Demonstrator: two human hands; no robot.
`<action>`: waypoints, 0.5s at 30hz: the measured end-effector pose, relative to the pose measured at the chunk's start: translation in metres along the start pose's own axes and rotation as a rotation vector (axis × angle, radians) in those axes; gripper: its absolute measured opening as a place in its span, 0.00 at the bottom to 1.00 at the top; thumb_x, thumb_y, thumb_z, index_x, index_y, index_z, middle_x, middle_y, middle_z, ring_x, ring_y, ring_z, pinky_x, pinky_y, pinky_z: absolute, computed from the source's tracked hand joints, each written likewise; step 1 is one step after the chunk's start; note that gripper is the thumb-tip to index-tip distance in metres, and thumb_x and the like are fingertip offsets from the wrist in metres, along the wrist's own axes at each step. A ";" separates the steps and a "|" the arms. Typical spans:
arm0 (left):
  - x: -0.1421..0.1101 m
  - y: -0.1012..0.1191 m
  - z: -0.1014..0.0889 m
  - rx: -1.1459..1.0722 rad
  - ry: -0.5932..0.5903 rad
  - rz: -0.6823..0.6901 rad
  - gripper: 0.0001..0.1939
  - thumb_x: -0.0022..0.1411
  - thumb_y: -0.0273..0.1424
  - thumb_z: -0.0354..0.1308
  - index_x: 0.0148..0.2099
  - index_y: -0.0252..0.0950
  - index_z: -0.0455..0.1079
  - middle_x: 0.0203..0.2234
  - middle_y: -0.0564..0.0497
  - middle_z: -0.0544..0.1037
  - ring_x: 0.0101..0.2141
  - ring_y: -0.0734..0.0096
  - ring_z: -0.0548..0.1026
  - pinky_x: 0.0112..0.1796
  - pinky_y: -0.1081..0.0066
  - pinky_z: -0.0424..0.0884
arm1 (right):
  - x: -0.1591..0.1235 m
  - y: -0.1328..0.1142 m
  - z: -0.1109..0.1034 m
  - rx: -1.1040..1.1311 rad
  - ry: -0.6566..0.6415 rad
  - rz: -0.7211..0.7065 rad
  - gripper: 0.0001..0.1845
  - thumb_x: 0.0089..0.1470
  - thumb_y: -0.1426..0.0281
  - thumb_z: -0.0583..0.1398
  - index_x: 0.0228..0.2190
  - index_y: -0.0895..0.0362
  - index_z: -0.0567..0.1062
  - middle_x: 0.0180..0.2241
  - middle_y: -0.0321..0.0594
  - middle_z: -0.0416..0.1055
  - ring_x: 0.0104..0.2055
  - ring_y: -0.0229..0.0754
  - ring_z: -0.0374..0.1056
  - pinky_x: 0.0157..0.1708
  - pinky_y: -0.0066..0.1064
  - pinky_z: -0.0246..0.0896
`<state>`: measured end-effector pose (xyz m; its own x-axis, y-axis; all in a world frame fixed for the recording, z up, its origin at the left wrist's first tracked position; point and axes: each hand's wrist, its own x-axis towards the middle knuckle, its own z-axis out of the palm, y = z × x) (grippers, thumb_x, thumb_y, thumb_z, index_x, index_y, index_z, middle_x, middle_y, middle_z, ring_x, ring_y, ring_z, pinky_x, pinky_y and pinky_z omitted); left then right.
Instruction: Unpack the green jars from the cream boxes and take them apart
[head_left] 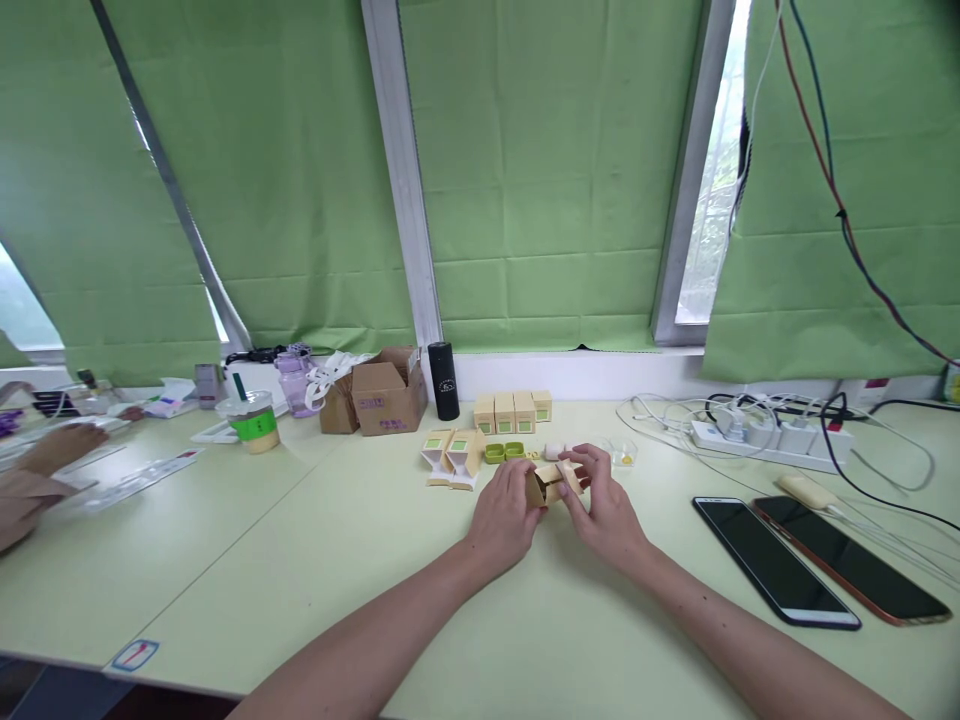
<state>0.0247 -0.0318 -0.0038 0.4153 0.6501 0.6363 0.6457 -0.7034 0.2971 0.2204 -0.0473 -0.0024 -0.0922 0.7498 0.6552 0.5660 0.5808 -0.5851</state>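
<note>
Between my two hands is a small tan cardboard box [551, 478], its end open and dark inside. My left hand [508, 508] is closed round the box's left side. On the other side my right hand [606, 505] pinches a flap at the right end with thumb and fingers. Just beyond the hands lie two olive-green small cases [504, 452], some tiny yellowish pieces [532, 455] and a whitish rounded item [555, 451]. Two unfolded cartons [454, 457] rest to the left. Several closed small boxes [505, 413] stand in a row behind.
Two phones [772, 560] lie at the right, near a power strip [772, 445] with tangled cables. A clear container [622, 453] sits beyond my right hand. Back left are a black tumbler [444, 382], a brown carton [386, 400] and a drink cup [253, 425]. Another person's hand [64, 447] is far left.
</note>
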 end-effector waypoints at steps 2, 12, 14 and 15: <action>0.000 0.000 -0.001 -0.007 0.003 0.010 0.28 0.61 0.24 0.61 0.58 0.42 0.54 0.52 0.42 0.69 0.53 0.50 0.71 0.48 0.49 0.74 | 0.002 0.002 -0.001 0.019 0.058 -0.040 0.21 0.67 0.62 0.55 0.57 0.51 0.55 0.56 0.50 0.71 0.46 0.49 0.74 0.43 0.44 0.74; 0.002 0.001 -0.004 0.006 -0.025 0.019 0.23 0.60 0.21 0.60 0.54 0.42 0.59 0.52 0.45 0.70 0.52 0.53 0.71 0.48 0.53 0.74 | 0.014 0.022 -0.012 -0.116 0.219 -0.387 0.21 0.65 0.77 0.50 0.56 0.51 0.65 0.53 0.51 0.69 0.57 0.53 0.68 0.54 0.54 0.70; 0.003 0.001 -0.004 -0.006 -0.022 0.006 0.24 0.60 0.21 0.61 0.55 0.42 0.59 0.52 0.45 0.70 0.52 0.54 0.71 0.48 0.53 0.74 | 0.016 0.026 -0.014 -0.138 0.168 -0.472 0.25 0.64 0.81 0.48 0.57 0.51 0.67 0.52 0.50 0.70 0.56 0.52 0.69 0.51 0.51 0.72; 0.003 0.001 -0.004 -0.011 -0.022 -0.001 0.24 0.60 0.22 0.61 0.55 0.42 0.59 0.53 0.45 0.70 0.53 0.54 0.71 0.48 0.53 0.74 | 0.017 0.027 -0.015 -0.150 0.150 -0.498 0.26 0.63 0.82 0.47 0.57 0.51 0.67 0.52 0.50 0.71 0.55 0.51 0.69 0.50 0.50 0.73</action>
<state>0.0240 -0.0321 0.0012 0.4287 0.6568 0.6204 0.6388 -0.7059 0.3059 0.2462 -0.0238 -0.0001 -0.2669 0.3356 0.9034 0.5956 0.7944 -0.1191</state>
